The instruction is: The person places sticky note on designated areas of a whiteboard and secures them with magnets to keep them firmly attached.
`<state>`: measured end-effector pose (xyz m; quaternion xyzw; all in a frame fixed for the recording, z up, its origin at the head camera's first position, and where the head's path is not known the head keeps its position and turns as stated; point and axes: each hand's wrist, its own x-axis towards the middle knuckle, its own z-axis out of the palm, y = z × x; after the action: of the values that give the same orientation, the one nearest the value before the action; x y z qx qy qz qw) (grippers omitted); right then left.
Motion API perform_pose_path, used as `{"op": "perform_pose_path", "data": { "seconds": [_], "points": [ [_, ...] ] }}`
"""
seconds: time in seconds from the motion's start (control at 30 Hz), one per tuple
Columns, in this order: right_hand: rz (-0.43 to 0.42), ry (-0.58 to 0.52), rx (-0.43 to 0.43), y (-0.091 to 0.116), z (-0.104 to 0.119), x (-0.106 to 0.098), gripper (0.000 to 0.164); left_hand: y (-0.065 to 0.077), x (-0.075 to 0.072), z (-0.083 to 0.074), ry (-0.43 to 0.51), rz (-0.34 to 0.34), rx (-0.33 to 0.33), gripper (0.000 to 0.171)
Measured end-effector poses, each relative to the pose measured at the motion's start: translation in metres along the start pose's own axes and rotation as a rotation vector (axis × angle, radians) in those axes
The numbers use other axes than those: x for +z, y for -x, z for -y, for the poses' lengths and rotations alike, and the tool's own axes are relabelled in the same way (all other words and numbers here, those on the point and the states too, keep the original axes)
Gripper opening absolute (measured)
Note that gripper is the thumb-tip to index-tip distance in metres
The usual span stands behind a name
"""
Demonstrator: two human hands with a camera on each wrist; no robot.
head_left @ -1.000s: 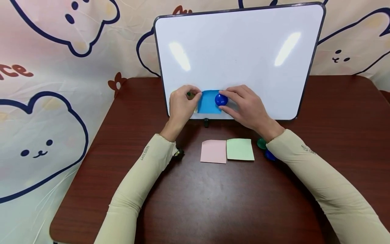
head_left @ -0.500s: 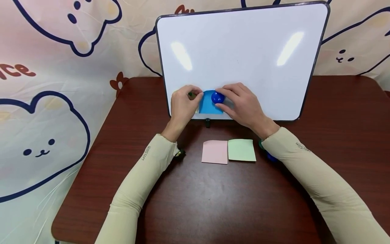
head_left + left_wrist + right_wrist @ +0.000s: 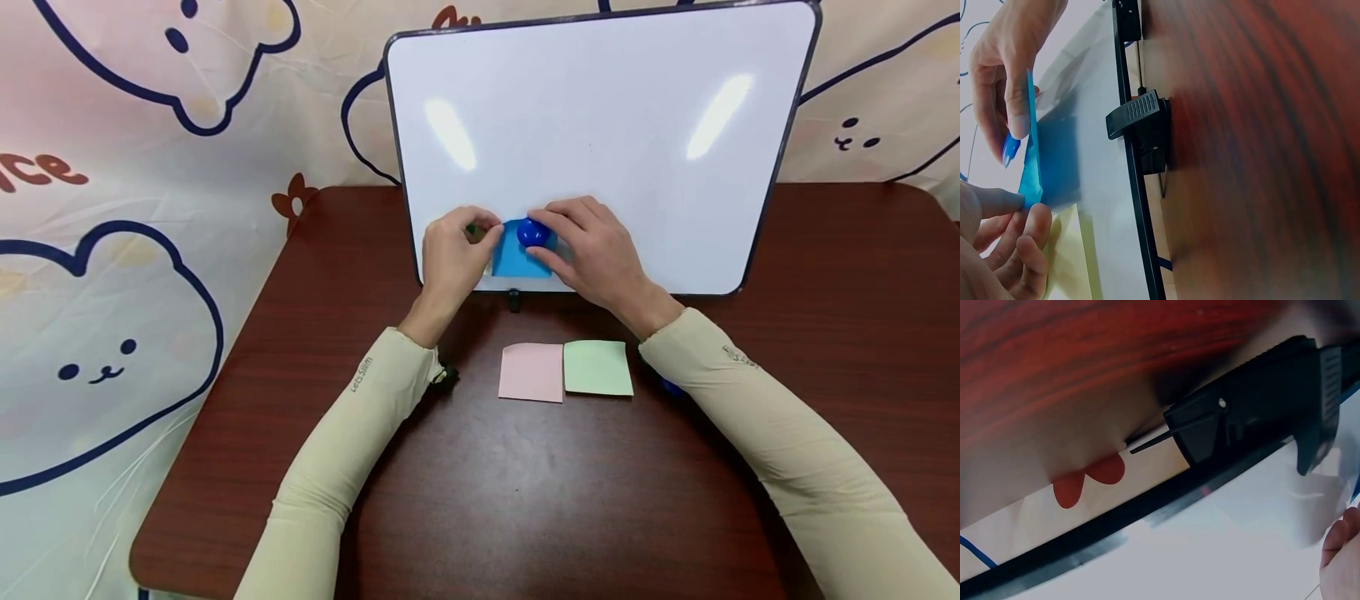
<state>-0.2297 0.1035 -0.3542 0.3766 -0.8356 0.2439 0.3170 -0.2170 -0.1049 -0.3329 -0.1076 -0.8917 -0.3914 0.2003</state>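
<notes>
My left hand [image 3: 452, 257] pinches the left edge of a blue sticky note [image 3: 517, 263] low on the whiteboard [image 3: 592, 108]. In my right hand [image 3: 603, 254] a round blue magnet [image 3: 533, 232] is held between thumb and fingers, over the upper middle of that note. The left wrist view shows the blue note [image 3: 1033, 162] standing out from the board surface, the magnet [image 3: 1011, 149] on its far side. Beside it a yellow sticky note [image 3: 1071, 256] lies on the board, partly hidden by the left hand. Something green [image 3: 471, 228] peeks out behind the left fingers.
A pink sticky note [image 3: 531, 372] and a light green one [image 3: 597, 367] lie side by side on the brown table [image 3: 517, 500]. A black clip [image 3: 1141, 119] grips the board's bottom edge. Something blue [image 3: 672, 387] shows from under the right sleeve.
My right hand has carried the blue magnet left and slightly up across the blue note. The left hand keeps its pinch on the note's edge.
</notes>
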Motion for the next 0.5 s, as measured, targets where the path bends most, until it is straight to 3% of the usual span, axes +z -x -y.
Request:
{"op": "perform_pose_path", "data": {
  "seconds": [0.5],
  "points": [
    [0.030, 0.041, 0.002, -0.0031, 0.0024, 0.0039, 0.046, -0.0004, 0.0001, 0.0014, 0.001, -0.002, 0.007, 0.019]
  ]
}}
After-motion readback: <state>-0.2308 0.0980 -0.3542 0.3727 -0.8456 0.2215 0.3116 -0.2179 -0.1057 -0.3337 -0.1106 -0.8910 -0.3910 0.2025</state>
